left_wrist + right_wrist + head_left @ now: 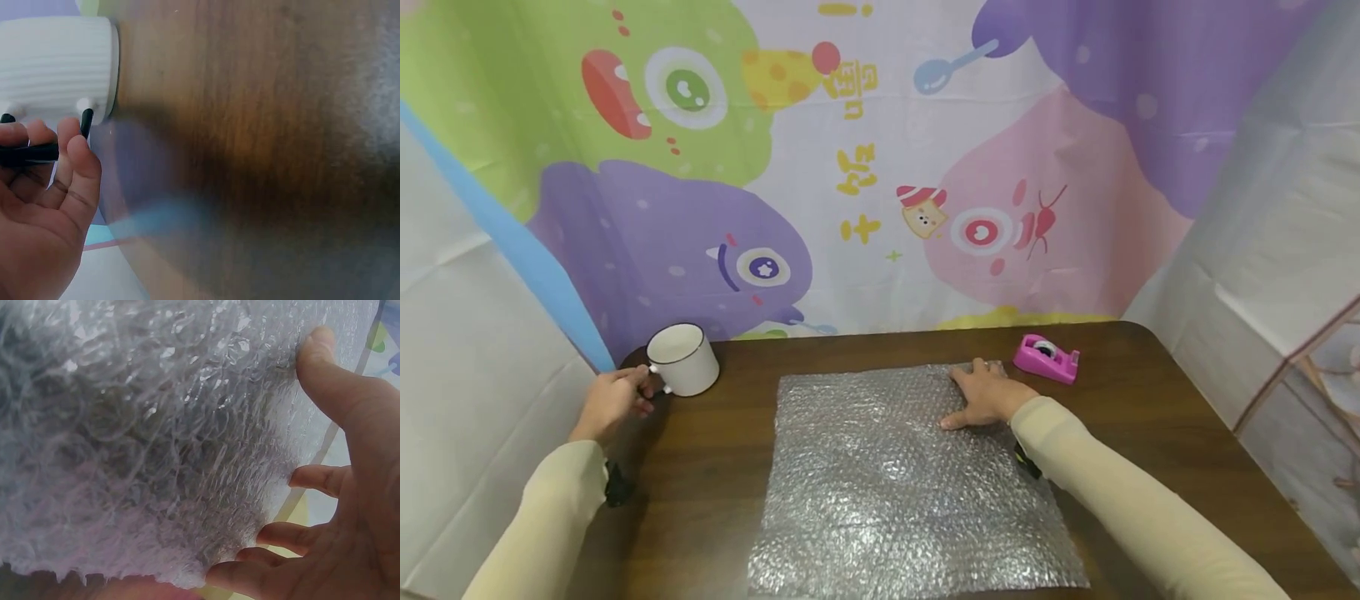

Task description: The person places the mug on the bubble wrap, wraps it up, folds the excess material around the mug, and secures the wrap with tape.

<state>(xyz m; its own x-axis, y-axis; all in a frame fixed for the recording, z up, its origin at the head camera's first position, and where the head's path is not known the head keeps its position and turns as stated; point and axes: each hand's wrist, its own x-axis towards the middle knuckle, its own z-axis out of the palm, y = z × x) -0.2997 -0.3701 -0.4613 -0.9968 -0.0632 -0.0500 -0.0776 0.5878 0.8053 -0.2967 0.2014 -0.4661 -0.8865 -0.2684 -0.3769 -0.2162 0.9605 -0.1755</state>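
Mug (691,367), white w/ dark rim, at far-L corner of table (700,475), opening up. Base clearance: can't tell if resting on wood or lifted a touch.

L hand (613,402): fingers hooked round the black handle (31,154), so grasping mug by handle only; body of mug not touched as far as L wrist view shows. R hand (985,397): not clenched, fingers spread on bubble wrap (887,500) nr its far-R corner, thumb apart from fingers. Pressure: can't tell. Wrap lies roughly flat, mid-table, well apart from mug. Tape dispenser (1045,360), pink, just beyond R hand.

Step in hand (my read): mug held by handle while R hand steadies sheet. Technique notes:
- Grip on handle firm; mug wt. hangs to one side, so wrist level or it'll tip.
- If raised, clear the wood fully; dragging could scuff base.
- R fingers wide + light: enough to stop sheet sliding, w/o popping bubbles.
- Watch R fingertips at far edge; corner may curl if let go.
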